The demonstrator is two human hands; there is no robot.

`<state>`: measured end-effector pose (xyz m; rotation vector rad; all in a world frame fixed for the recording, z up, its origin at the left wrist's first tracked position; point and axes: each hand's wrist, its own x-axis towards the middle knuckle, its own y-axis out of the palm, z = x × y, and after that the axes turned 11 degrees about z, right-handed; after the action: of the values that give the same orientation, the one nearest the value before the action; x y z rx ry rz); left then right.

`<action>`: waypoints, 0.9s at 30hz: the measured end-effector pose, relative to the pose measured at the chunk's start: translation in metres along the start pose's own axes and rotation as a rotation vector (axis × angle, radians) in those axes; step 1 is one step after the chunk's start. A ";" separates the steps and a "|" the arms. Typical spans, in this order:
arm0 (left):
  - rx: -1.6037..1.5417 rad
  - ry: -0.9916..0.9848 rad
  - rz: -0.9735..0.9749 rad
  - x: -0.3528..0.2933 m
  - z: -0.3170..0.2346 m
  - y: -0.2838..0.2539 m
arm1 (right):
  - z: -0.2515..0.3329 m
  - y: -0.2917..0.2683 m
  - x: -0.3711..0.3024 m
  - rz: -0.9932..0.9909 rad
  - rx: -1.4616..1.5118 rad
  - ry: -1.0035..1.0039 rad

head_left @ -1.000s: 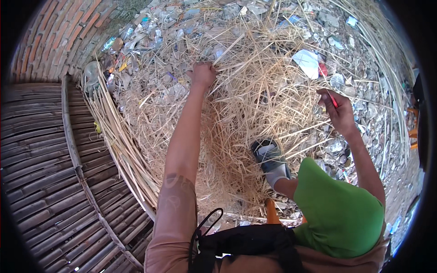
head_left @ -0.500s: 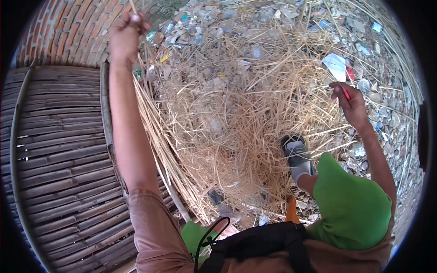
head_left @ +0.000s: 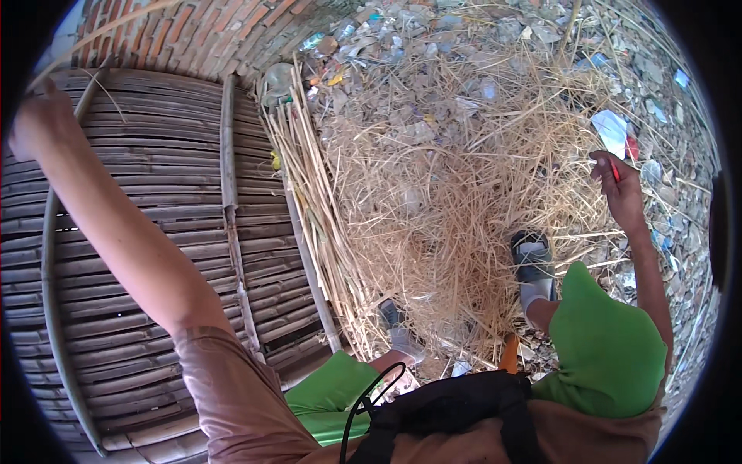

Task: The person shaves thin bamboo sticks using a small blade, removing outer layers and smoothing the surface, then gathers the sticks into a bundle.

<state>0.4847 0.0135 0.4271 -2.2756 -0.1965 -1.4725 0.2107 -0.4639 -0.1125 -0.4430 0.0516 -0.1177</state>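
At the far left edge of the view, my left hand [head_left: 45, 122] is closed around a long pale dry stalk [head_left: 100, 32], which slants up to the right past the brick wall. Its fingers are partly lost in the dark rim. Over on the right, my right hand [head_left: 621, 189] is closed on a small tool with a red handle [head_left: 615, 171]; the rest of that tool is too small to make out. A row of long peeled stalks [head_left: 305, 193] lies between the bamboo slats and the heap of dry straw strips [head_left: 440, 224] in front of me.
A bamboo slat platform [head_left: 154, 255] with crosswise poles fills the left side, below a brick wall [head_left: 224, 31]. Litter and plastic scraps [head_left: 456, 46] cover the ground behind the straw. An orange piece [head_left: 508, 353] sits between my sandalled feet [head_left: 532, 255].
My left hand has swung far left and slightly down with the stalk, from over the straw's far edge to above the bamboo platform. The view has shifted left; my right hand keeps its grip.
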 end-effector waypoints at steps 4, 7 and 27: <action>-0.349 -0.163 0.284 -0.087 0.043 -0.049 | -0.004 0.012 -0.005 -0.018 0.072 -0.004; -0.470 -0.468 0.009 -0.208 0.031 -0.011 | -0.013 0.005 -0.017 -0.012 0.074 0.052; -1.058 -1.366 -1.256 -0.596 0.178 -0.190 | -0.108 -0.008 -0.056 -0.044 -0.175 0.336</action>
<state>0.3133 0.3236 -0.1187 -3.9352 -1.8134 0.3384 0.1457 -0.5103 -0.2051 -0.5963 0.3847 -0.2316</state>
